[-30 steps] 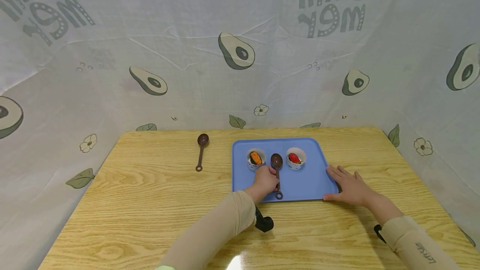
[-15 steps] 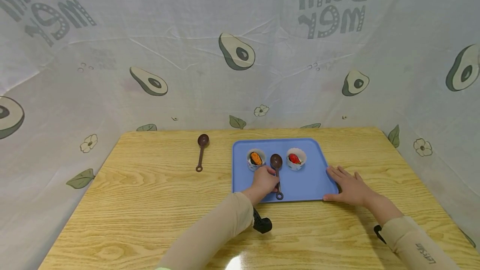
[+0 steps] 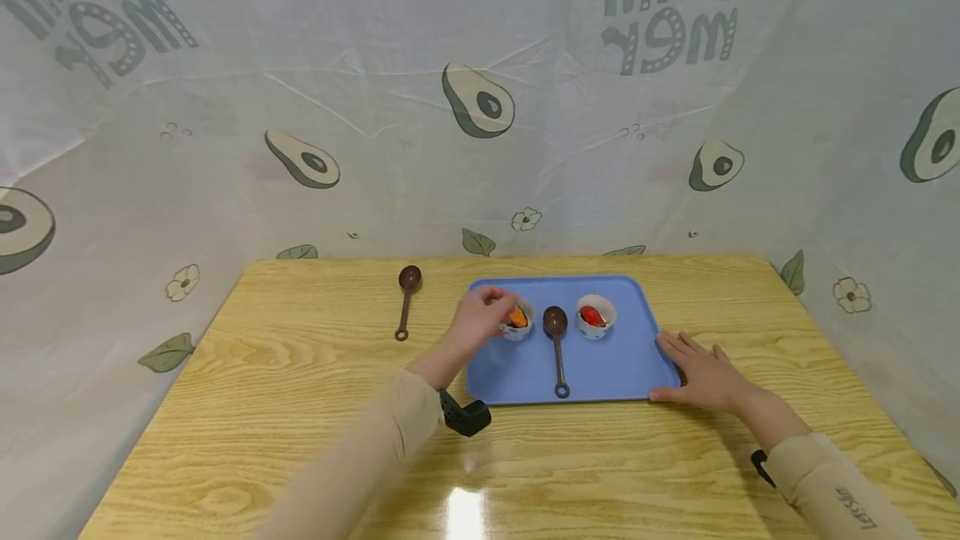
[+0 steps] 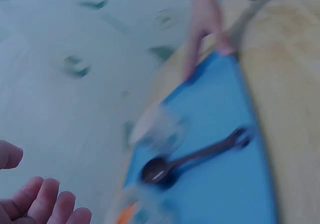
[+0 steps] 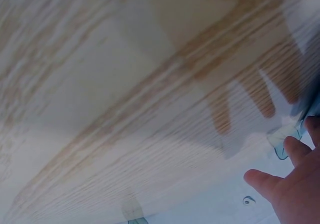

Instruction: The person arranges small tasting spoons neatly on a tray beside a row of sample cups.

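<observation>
My left hand (image 3: 478, 323) hovers over the left edge of the blue tray (image 3: 517, 382), beside a small white bowl (image 3: 517, 332) with an orange-and-black piece in it. Its loosely bent fingers (image 4: 47, 199) hold nothing in the left wrist view. On the tray, a brown spoon (image 3: 557, 340) lies between that bowl and a second white bowl (image 3: 597, 328) holding a red piece. My right hand (image 3: 701, 373) rests with spread fingers against the tray's right edge.
A second brown spoon (image 3: 406, 302) lies on the wooden table (image 3: 300, 407), left of the tray. A white cloth (image 3: 390, 190) printed with avocados hangs behind the table and at both sides.
My left hand has let go of the spoon on the tray and moved left and away from me, past the orange piece's bowl. The right hand stays in place.
</observation>
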A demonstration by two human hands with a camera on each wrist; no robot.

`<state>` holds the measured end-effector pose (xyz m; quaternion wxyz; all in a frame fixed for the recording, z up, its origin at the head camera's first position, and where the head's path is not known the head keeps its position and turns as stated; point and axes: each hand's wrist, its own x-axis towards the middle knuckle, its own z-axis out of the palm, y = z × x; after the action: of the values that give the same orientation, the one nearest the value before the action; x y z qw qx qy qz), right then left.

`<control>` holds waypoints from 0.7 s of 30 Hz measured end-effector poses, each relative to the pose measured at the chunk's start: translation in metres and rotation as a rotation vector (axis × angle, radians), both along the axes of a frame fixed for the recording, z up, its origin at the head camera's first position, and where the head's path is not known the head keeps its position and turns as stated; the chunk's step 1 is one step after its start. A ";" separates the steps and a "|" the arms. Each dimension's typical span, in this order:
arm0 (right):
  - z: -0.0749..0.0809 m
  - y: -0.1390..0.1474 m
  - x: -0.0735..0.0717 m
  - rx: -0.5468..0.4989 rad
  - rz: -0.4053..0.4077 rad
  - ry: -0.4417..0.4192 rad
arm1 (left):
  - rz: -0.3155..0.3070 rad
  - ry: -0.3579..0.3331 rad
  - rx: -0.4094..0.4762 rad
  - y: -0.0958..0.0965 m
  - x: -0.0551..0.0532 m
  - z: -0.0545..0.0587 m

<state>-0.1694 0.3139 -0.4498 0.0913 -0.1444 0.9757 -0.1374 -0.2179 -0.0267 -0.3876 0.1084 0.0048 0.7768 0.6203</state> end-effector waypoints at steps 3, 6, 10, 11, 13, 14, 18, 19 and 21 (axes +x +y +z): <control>0.001 -0.001 0.000 -0.007 -0.002 -0.008 | 0.034 -0.012 0.003 -0.028 -0.009 0.011; 0.001 -0.001 0.001 -0.006 -0.003 -0.010 | 0.052 -0.025 0.005 -0.056 -0.018 0.014; 0.002 -0.001 0.002 -0.002 0.000 -0.001 | 0.085 -0.039 -0.015 -0.086 -0.027 0.015; 0.002 -0.001 0.002 -0.004 0.000 -0.001 | 0.094 -0.040 -0.026 -0.093 -0.029 0.014; 0.002 -0.001 0.002 -0.008 0.002 -0.003 | 0.109 -0.040 -0.042 -0.104 -0.031 0.011; 0.002 0.000 0.002 -0.010 0.001 -0.006 | 0.117 -0.038 -0.051 -0.109 -0.032 0.009; 0.001 0.000 0.001 -0.008 0.002 -0.003 | 0.137 -0.035 -0.069 -0.125 -0.036 0.000; 0.000 0.000 0.001 -0.006 0.003 -0.002 | 0.145 -0.037 -0.078 -0.127 -0.037 -0.002; 0.000 0.000 0.001 -0.003 0.006 0.001 | 0.161 -0.047 -0.089 -0.132 -0.039 -0.007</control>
<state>-0.1685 0.3136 -0.4501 0.0909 -0.1475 0.9751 -0.1387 -0.2565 -0.1591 -0.3942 0.0765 -0.0767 0.7988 0.5918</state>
